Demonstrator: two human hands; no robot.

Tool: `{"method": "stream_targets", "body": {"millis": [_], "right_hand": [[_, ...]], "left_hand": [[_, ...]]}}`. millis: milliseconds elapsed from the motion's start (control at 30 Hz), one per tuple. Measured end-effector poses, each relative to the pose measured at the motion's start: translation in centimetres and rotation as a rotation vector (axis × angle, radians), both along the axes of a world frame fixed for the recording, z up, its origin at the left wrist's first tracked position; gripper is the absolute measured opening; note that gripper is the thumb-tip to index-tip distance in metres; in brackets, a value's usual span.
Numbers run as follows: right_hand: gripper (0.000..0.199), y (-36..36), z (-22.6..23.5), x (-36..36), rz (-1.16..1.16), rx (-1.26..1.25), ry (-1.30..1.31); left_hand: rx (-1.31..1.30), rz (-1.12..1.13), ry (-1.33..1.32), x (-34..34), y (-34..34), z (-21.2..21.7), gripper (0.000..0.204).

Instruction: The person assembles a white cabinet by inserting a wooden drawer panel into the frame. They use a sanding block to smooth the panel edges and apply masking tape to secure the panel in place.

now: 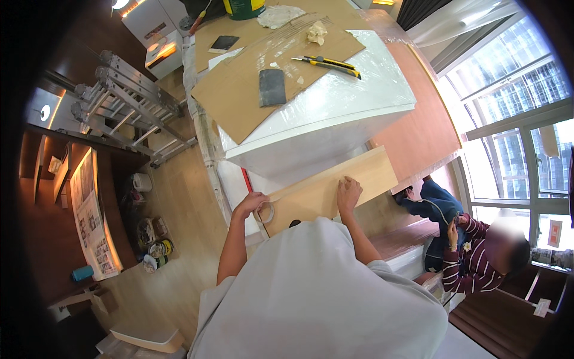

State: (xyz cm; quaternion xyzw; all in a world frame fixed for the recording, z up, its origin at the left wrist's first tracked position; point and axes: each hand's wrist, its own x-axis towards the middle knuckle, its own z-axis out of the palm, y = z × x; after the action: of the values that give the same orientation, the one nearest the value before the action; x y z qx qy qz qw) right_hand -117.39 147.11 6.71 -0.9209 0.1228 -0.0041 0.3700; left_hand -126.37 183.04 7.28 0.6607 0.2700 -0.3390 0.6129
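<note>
A pale wooden board (317, 194) lies slantwise in front of my body, below the front of a large white plastic-wrapped panel (382, 78). At the board's left end my left hand (251, 204) is closed on a roll of tape (267, 213), a whitish ring hanging under the fingers. My right hand (348, 194) rests on the board right of its middle, fingers bent and drawn together against the surface. Whether anything small is pinched there I cannot make out.
On cardboard (239, 99) over the panel lie dark sandpaper (272, 88), yellow-black utility knives (329, 64) and a crumpled lump (316, 33). A green tub (244, 8) stands behind. A ladder (134, 105) is at left; a seated person (472, 251) is at right by the window.
</note>
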Motion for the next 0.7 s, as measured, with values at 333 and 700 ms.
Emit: {"method": "stream_targets", "body": {"millis": [333,700], "right_hand": [[0.033,2.1,-0.4,3.0,-0.022,0.594,0.572],[0.022,4.3,1.2,2.9,-0.210,0.908,0.711]], "left_hand": [[0.194,-0.093,0.012,1.1,0.2,-0.1,0.027],[0.264,-0.181,0.016,2.5,0.3,2.6,0.028]]}}
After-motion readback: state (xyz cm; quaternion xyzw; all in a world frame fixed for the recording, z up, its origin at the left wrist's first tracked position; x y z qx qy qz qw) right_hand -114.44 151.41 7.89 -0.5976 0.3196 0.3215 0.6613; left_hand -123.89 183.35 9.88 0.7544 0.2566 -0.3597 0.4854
